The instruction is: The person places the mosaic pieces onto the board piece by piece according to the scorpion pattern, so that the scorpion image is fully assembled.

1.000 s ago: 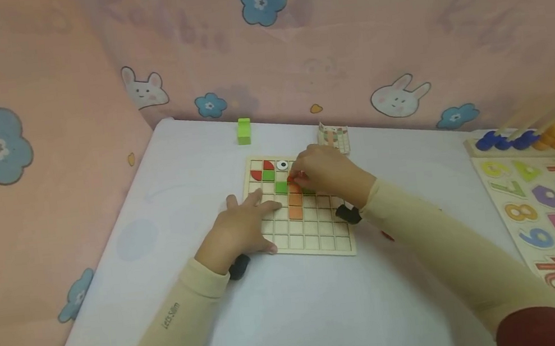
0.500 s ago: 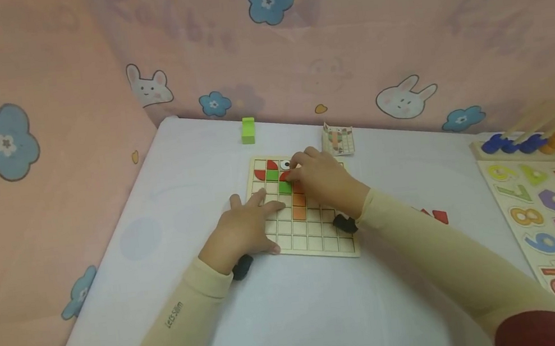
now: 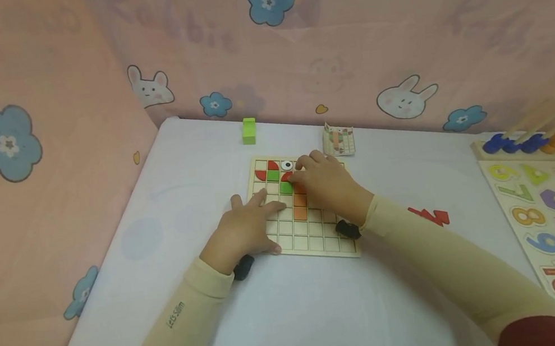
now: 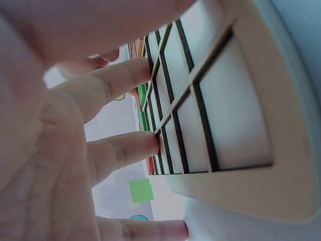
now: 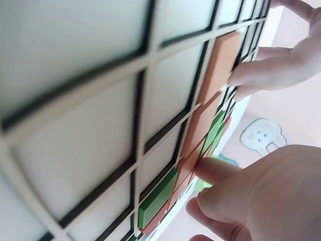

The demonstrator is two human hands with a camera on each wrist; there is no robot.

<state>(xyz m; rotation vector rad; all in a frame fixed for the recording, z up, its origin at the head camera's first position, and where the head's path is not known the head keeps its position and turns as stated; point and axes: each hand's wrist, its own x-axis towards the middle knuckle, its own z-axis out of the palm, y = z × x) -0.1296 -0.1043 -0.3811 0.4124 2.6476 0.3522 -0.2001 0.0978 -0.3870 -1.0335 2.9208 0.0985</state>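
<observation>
A wooden grid board lies on the table with red, green and orange tiles and a round eye tile in its cells. My left hand rests with spread fingers on the board's left side; in the left wrist view two fingertips touch the grid. My right hand bends over the upper cells, its fingertips pinching a red quarter-circle tile at the cell below the eye tile. Orange tiles run down beside it. The right hand hides some upper-right cells.
A small pattern card stands behind the board, and a green block sits at the back. Loose red tiles lie right of the right forearm. A number-and-shape puzzle board with blue and orange rings occupies the right side.
The right hand has shifted slightly left and lowered the red tile into the cell below the eye tile. Its forearm uncovers the loose red tiles. The left hand stays on the board.
</observation>
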